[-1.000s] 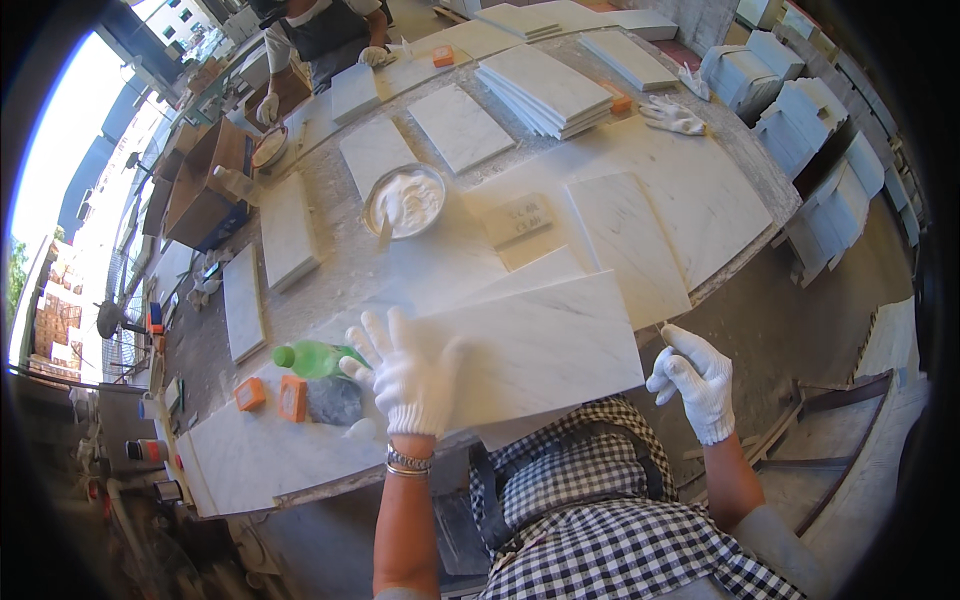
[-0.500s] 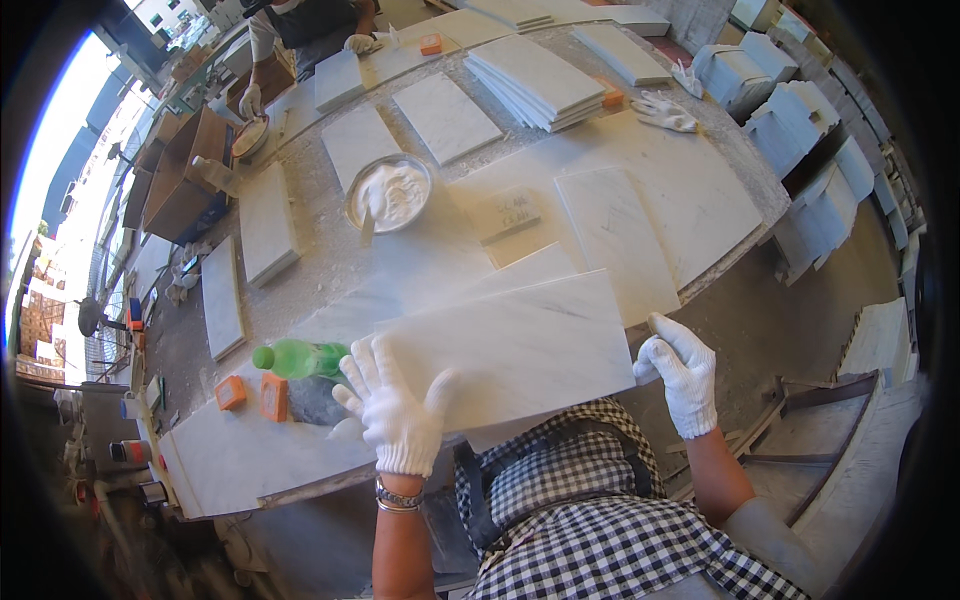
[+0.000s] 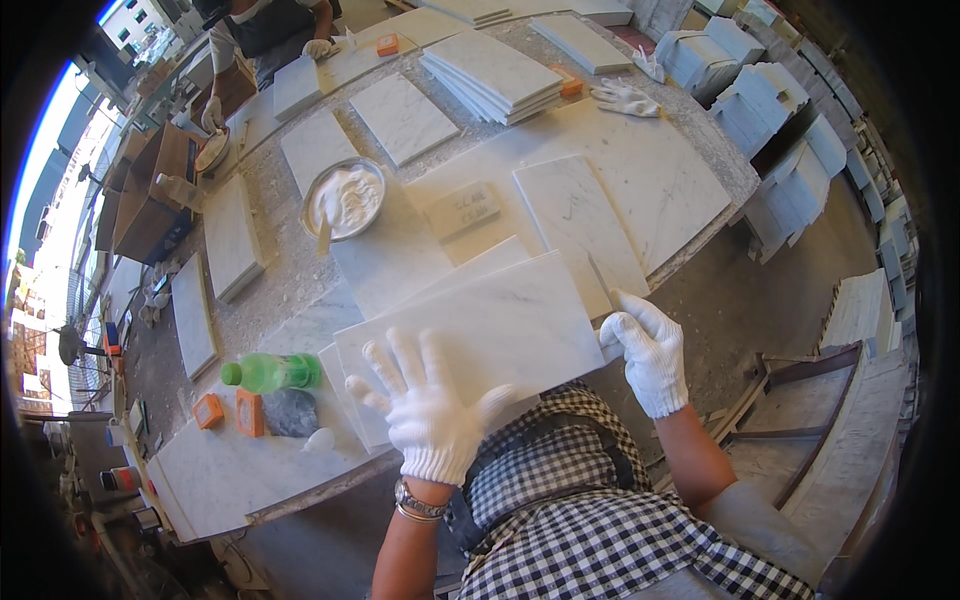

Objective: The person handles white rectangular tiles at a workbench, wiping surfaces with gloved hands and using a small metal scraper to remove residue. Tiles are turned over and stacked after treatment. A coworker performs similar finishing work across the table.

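Observation:
A white marble tile with grey veins [image 3: 500, 320] lies tilted across other tiles at the table's near edge. My left hand [image 3: 430, 410], in a white knit glove, rests on its left part, fingers spread and open. At the tile's right end, my right hand [image 3: 648, 355], gloved too, is closed with thumb and forefinger pinched. A thin, narrow strip like a blade [image 3: 599, 282] sticks up from its fingertips; its kind I cannot make out. Further tiles, one of them the upright-lying marble tile [image 3: 575, 210], lie beyond.
A metal bowl of white paste [image 3: 347, 200] with a spatula stands mid-table. To the left are a green bottle [image 3: 275, 373], orange boxes [image 3: 249, 412] and a dark stone [image 3: 290, 412]. A stack of tiles [image 3: 495, 70], a loose glove [image 3: 625, 98] and a co-worker's gloved hand [image 3: 318, 48] are farther off.
The view has shifted, so the table things sit further left. My left hand has slid rightward over the tile. A thin strip now shows at my right fingertips.

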Action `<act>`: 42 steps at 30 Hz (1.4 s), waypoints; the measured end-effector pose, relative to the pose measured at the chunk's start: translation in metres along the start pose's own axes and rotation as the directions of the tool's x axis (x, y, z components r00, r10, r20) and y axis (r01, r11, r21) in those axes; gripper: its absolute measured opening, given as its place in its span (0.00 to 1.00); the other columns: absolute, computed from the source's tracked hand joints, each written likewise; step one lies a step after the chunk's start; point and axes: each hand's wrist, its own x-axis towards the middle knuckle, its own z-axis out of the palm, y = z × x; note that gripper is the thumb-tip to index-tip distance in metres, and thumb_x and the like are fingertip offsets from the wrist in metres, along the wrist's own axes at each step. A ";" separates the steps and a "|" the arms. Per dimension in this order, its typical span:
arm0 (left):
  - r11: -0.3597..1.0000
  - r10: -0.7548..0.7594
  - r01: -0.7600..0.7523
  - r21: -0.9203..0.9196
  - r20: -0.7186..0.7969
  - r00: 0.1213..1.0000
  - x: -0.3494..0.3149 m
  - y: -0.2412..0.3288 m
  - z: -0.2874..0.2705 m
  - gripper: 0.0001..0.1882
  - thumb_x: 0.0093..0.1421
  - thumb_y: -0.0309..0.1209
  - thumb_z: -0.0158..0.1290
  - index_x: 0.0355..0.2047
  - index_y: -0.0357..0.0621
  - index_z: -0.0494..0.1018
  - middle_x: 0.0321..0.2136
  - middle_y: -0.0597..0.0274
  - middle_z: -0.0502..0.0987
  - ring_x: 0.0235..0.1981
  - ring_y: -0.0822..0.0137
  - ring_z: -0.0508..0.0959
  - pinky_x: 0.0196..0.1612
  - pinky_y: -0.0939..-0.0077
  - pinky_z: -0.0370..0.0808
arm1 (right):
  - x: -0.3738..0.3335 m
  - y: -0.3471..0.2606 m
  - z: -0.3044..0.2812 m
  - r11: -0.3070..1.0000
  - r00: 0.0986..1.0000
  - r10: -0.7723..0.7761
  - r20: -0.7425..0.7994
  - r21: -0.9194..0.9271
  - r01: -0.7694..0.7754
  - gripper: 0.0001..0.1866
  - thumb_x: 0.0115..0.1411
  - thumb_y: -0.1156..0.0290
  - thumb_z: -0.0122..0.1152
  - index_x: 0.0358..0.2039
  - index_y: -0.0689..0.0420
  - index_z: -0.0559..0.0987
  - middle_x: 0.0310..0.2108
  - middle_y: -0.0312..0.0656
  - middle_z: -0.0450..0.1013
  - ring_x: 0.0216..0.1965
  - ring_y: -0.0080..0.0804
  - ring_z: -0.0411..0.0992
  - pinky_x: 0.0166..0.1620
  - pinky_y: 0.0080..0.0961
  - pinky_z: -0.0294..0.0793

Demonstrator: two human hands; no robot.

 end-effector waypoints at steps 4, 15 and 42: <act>0.999 0.035 -0.039 -0.036 -0.094 0.995 0.019 0.016 0.007 0.59 0.53 0.73 0.55 0.72 0.40 0.59 0.75 0.37 0.48 0.76 0.31 0.38 0.70 0.22 0.27 | 0.004 0.001 -0.003 0.996 1.000 0.022 -0.002 -0.087 -0.023 0.24 0.68 0.66 0.67 0.58 0.70 0.78 0.34 0.40 0.82 0.36 0.21 0.78 0.46 0.22 0.79; 0.873 0.456 -0.475 -0.112 -0.160 0.876 0.017 0.007 0.009 0.49 0.55 0.65 0.61 0.70 0.51 0.66 0.73 0.38 0.56 0.76 0.31 0.45 0.73 0.27 0.35 | 0.009 -0.006 -0.015 0.999 0.999 -0.040 -0.024 -0.029 0.039 0.22 0.69 0.70 0.63 0.58 0.72 0.76 0.34 0.47 0.83 0.33 0.29 0.82 0.37 0.23 0.84; 0.949 -0.309 0.294 -0.114 -0.150 0.939 0.050 -0.067 0.007 0.40 0.70 0.57 0.47 0.70 0.38 0.62 0.72 0.34 0.56 0.74 0.31 0.51 0.71 0.27 0.40 | 0.127 -0.055 0.159 0.298 0.570 -0.431 0.700 -0.486 0.822 0.17 0.60 0.70 0.70 0.49 0.58 0.83 0.38 0.48 0.82 0.37 0.46 0.80 0.43 0.36 0.80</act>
